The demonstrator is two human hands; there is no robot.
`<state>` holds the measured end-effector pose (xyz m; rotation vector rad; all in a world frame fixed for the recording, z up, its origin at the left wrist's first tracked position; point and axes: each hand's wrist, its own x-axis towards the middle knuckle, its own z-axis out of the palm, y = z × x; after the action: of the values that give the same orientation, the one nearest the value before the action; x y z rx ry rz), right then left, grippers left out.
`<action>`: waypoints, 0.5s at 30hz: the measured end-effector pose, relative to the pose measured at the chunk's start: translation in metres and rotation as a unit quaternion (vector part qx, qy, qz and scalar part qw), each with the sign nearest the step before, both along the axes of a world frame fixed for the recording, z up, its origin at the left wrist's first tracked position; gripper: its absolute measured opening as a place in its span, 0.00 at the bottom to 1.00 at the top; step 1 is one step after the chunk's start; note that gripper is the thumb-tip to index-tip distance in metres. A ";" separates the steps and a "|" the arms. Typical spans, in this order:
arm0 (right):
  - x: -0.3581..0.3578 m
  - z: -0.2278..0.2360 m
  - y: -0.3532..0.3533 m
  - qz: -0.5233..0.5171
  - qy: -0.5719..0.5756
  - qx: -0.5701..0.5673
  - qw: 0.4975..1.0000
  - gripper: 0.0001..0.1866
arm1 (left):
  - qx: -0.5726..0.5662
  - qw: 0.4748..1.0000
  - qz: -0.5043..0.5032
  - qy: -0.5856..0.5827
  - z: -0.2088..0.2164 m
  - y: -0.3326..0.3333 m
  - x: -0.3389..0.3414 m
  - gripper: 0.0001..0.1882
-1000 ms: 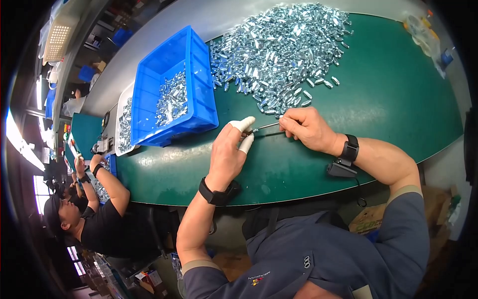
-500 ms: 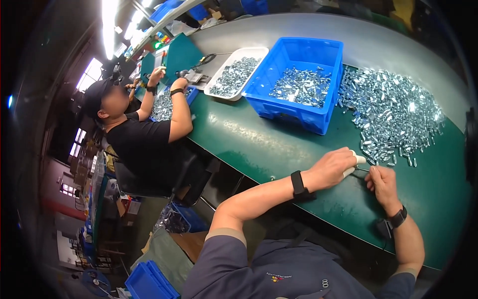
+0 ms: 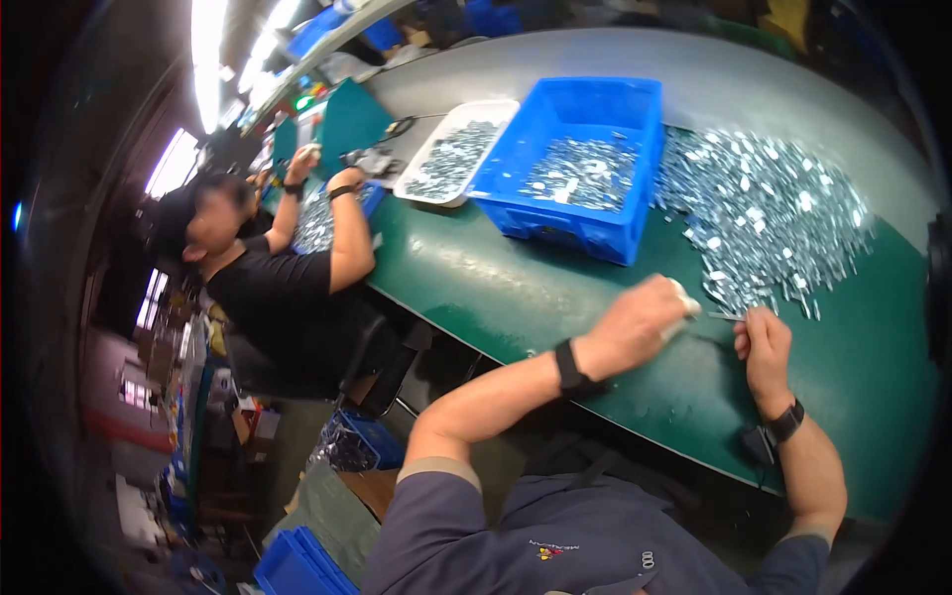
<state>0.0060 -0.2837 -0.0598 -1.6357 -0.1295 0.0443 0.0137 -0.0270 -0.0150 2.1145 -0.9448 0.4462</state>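
Note:
My left hand [image 3: 638, 324] is curled closed above the green table, with white covers on its fingertips; blur hides what, if anything, is inside it. Pinched in my right hand [image 3: 767, 342] is a thin metal rod-like tool [image 3: 726, 316], its tip pointing left toward my left hand across a small gap. Just beyond both hands spreads a large heap of small shiny metal pieces [image 3: 773, 213]. A deep blue bin [image 3: 570, 220], left of the heap, holds more such pieces.
Beside the bin stands a white tray [image 3: 431, 199] of metal pieces. Farther left, a co-worker in black [image 3: 283, 283] sits at the same green table [image 3: 466, 297], hands over a blue container of pieces. A metal backboard [image 3: 734, 84] runs along the far side.
My hands have drawn apart: the left has shifted left, off the thin tool, which stays in my right hand. The whole view has also shifted slightly.

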 end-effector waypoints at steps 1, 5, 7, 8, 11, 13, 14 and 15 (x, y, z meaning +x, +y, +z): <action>0.002 -0.007 -0.010 -0.030 0.019 0.018 0.999 0.19 | 0.027 0.999 0.016 -0.038 0.010 0.007 0.003 0.17; 0.011 -0.006 0.010 0.117 -0.026 -0.032 0.992 0.19 | 0.117 0.972 0.132 -0.154 0.069 0.062 0.028 0.18; 0.011 0.015 0.014 0.186 -0.062 -0.095 0.976 0.18 | 0.122 0.958 0.200 -0.164 0.101 0.079 0.049 0.16; 0.011 0.021 0.013 0.180 -0.087 -0.099 0.975 0.18 | 0.141 0.941 0.241 -0.188 0.109 0.085 0.064 0.16; 0.010 0.018 0.010 0.170 -0.120 -0.108 0.972 0.17 | 0.174 0.930 0.244 -0.213 0.119 0.059 0.073 0.18; 0.010 0.017 0.007 0.172 -0.130 -0.116 0.970 0.17 | 0.183 0.968 0.130 -0.110 0.090 0.032 0.076 0.18; 0.009 0.017 0.006 0.174 -0.138 -0.127 0.967 0.17 | 0.194 0.974 0.080 -0.088 0.074 0.016 0.073 0.18; 0.008 0.018 0.006 0.176 -0.146 -0.138 0.964 0.16 | 0.203 0.976 0.030 -0.065 0.058 0.000 0.069 0.18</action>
<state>0.0141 -0.2780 -0.0419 -1.8733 -0.6658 0.0964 0.0831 -0.0270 0.0433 2.5129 -1.1252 0.4567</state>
